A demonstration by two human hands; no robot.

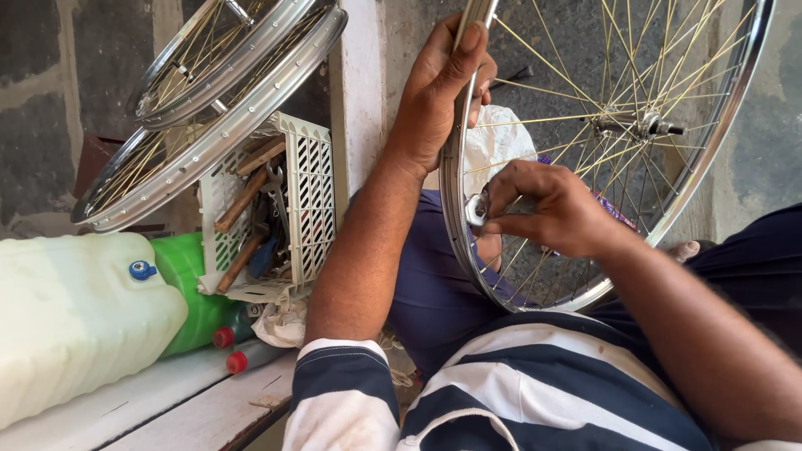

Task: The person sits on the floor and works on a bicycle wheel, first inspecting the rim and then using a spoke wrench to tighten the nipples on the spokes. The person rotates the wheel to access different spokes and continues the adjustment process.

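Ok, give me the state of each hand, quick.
Left hand: closed around the rim of the spoked wheel, holding it upright.
Right hand: fingers pinched on a small metal tool at the rim.

The left hand (pixel 439 92) is raised, arm bent at the elbow, fingers curled and thumb stretched upward in a firm grasp. The right hand (pixel 547 209) sits lower, forearm reaching in from the right, fingertips pinched together.

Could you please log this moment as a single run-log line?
left hand: grips wheel rim | right hand: holds small metal tool against rim | beside: white crate of tools, spare rims
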